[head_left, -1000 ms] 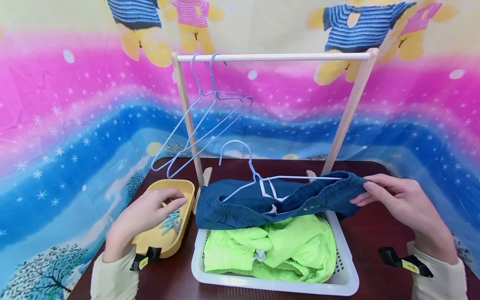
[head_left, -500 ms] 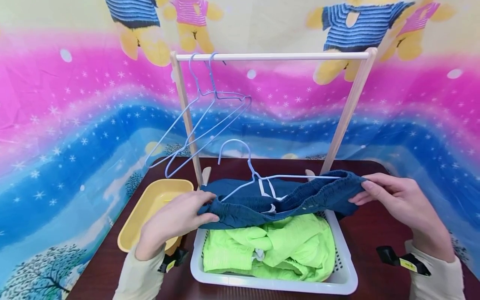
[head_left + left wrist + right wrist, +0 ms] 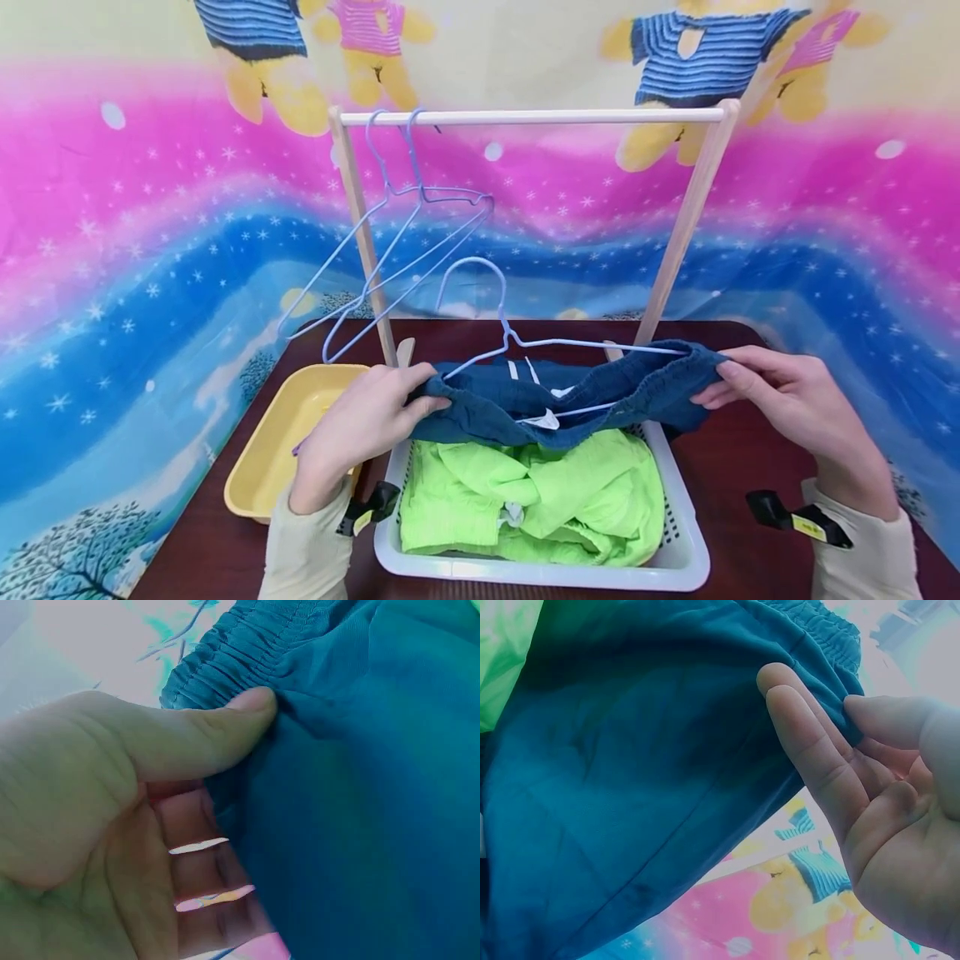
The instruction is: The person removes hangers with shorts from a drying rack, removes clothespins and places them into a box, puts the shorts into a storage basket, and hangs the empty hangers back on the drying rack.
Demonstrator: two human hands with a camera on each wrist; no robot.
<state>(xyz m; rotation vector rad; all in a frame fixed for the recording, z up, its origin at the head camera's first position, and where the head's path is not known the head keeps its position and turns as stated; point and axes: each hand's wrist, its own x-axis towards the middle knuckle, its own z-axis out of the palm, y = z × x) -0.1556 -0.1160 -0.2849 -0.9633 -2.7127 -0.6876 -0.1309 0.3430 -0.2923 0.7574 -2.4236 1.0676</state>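
Dark blue shorts (image 3: 570, 400) with an elastic waistband are stretched above a white basket (image 3: 693, 550). My left hand (image 3: 375, 417) pinches the waistband's left end (image 3: 225, 667) between thumb and fingers. My right hand (image 3: 772, 392) pinches the right end (image 3: 825, 645). A light blue wire hanger (image 3: 517, 337) lies threaded into the shorts, its hook sticking up. A bright green garment (image 3: 540, 492) fills the basket below.
A wooden clothes rack (image 3: 525, 117) stands behind the basket with two light blue hangers (image 3: 405, 242) at its left end. A yellow tray (image 3: 277, 450) sits left of the basket on the dark brown table (image 3: 750, 475). A colourful cloth backdrop surrounds the table.
My left hand left the yellow tray, moved right and took hold of the shorts' left waistband end. The shorts and hanger have risen slightly. My right hand kept its grip.
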